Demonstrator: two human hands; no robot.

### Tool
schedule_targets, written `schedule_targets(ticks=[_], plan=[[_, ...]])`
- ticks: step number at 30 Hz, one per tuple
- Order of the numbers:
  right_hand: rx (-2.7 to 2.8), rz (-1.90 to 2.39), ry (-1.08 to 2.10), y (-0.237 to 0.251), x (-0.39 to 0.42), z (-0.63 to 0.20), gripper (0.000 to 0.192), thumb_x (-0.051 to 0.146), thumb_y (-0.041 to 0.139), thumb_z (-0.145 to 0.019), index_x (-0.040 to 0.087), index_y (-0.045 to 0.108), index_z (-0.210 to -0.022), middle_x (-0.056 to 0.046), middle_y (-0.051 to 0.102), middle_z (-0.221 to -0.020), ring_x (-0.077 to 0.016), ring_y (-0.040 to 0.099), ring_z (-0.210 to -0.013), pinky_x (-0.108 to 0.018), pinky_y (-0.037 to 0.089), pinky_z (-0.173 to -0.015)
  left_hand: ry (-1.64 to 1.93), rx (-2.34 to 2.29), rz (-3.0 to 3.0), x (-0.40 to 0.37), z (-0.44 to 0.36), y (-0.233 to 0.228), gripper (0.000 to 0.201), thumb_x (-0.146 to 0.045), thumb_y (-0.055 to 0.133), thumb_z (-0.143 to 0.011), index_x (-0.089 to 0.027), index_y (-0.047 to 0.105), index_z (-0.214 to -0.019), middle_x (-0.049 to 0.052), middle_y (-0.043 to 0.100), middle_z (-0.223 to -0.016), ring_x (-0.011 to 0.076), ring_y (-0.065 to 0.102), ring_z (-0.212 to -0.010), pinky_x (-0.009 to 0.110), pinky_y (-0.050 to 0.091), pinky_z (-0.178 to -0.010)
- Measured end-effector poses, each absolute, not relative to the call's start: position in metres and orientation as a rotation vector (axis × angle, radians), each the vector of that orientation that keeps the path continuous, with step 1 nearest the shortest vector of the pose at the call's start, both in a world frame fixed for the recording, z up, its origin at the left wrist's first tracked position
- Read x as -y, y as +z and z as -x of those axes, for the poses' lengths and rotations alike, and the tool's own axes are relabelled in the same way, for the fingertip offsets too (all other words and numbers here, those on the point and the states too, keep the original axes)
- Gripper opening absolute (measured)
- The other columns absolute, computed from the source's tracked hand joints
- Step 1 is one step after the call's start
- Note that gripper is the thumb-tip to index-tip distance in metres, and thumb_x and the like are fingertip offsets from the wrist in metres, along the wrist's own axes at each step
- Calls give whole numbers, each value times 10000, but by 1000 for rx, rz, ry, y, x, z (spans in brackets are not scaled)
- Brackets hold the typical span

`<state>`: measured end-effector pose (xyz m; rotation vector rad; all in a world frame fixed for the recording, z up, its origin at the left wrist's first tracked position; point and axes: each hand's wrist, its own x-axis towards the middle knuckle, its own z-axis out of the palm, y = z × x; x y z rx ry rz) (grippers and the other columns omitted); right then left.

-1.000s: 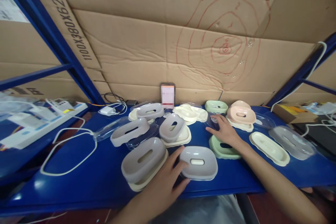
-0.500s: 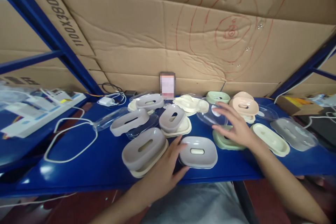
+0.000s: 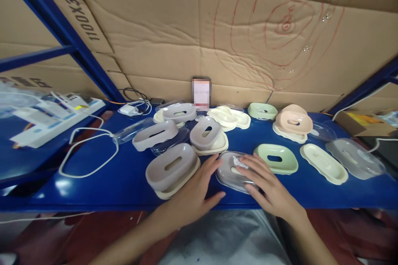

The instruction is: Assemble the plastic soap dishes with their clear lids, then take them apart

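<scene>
Cardboard wall [image 3: 174, 45]: big brown sheets fill the back, red rings scrawled on the right.
Blue shelf [image 3: 102, 182]: glossy surface running the full width, crowded with soap-dish parts.
White cable [image 3: 90, 153]: one loose loop lying at the left of the shelf.
Power strip [image 3: 52, 118]: white, far left, well apart from both hands.
Clear lids at right [image 3: 354, 157]: a frosted one lies flat near the right end, just beside the cream tray [image 3: 323, 163].
Grey stacked dish [image 3: 172, 169]: grey top on a cream base, just left of the left hand.
Left hand [image 3: 194, 192]: flat on the shelf, fingers spread and loose, gripping nothing; the fingertips touch the left edge of the grey dish with the clear lid.
Right hand [image 3: 264, 184]: palm down, fingers stretched out and resting on top of the clear lid, pressing rather than wrapping around it.
Grey dish [image 3: 228, 172]: at the front middle of the shelf, between the two hands, near the front edge.
Clear lid [image 3: 233, 161]: sits over the grey dish, under the right fingers.
Green dish [image 3: 275, 159]: just right of the right hand, not touched.
Pink dish [image 3: 294, 122]: further back on the right, stacked on a cream base.
</scene>
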<state>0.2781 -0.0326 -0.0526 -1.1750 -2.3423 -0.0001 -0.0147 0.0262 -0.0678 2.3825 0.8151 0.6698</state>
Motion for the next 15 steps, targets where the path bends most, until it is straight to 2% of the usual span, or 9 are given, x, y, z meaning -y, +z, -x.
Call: schedule_targets(ticks=[4, 7, 12, 15], plan=[[2339, 1237, -122, -55, 36, -276, 635, 371, 696, -1042, 275, 486, -1634, -98, 517, -1663, -311, 443, -1574, -633, 442, -1268, 599, -814, -2460, -25, 16, -58, 792, -320, 662, -1046, -313, 212, -1697, 152, 294, -1784, 345, 379, -1626, 601, 476, -1257], [2308, 1261, -205, -58, 39, -275, 666, 329, 688, -1046, 288, 443, -1664, -103, 525, -1658, -317, 444, -1574, -606, 515, -1213, 571, -802, -2471, -26, 16, -57, 786, -299, 667, -1041, -312, 222, -1689, 152, 310, -1776, 335, 393, -1619, 601, 467, -1262], [2303, 1291, -214, -60, 38, -273, 731, 325, 667, -1057, 331, 343, -1713, -84, 507, -1676, -306, 441, -1581, -579, 497, -1229, 606, -812, -2541, -24, 12, -58, 765, -283, 682, -1029, -258, 272, -1674, 182, 339, -1753, 338, 432, -1594, 570, 520, -1222], [2353, 1362, -270, -59, 33, -277, 702, 334, 621, -1081, 346, 326, -1718, -80, 486, -1692, -308, 414, -1598, -604, 408, -1274, 830, -781, -2705, -15, 15, -48, 584, -246, 639, -1051, -227, 424, -1593, 190, 436, -1689, 330, 504, -1535, 527, 571, -1164]])
